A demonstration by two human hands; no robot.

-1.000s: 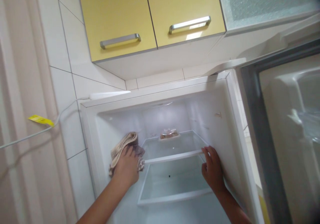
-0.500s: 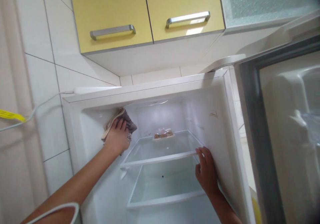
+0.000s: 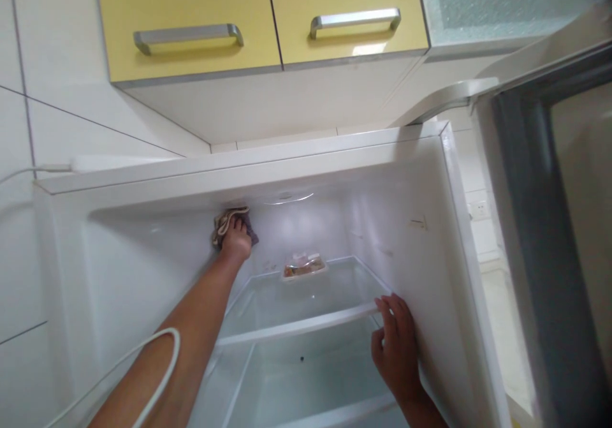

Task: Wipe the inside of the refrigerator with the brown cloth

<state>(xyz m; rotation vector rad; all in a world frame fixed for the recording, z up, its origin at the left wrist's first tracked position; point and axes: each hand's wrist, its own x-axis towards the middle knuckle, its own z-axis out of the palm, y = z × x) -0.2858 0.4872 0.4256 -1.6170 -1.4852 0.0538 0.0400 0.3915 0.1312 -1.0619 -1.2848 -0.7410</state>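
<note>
An open white fridge (image 3: 449, 236) fills the view. My left hand (image 3: 236, 242) reaches deep inside and presses a folded beige and grey cloth (image 3: 229, 219) against the upper left corner of the inner wall, just under the ceiling. My right hand (image 3: 396, 345) rests on the right end of the upper glass shelf (image 3: 296, 300), fingers curled over its white front rail beside the right wall. A small tray of food (image 3: 304, 266) sits at the back of that shelf.
Yellow cupboards (image 3: 191, 7) with metal handles hang above the fridge. The fridge door (image 3: 549, 236) stands open on the right. A white cable (image 3: 157, 377) loops over my left forearm. A lower shelf (image 3: 306, 377) lies beneath. White tiles cover the wall on the left.
My left hand has carried the cloth up and deeper along the left inner wall to the top corner. The view has drawn closer to the fridge. My right hand has stayed on the shelf.
</note>
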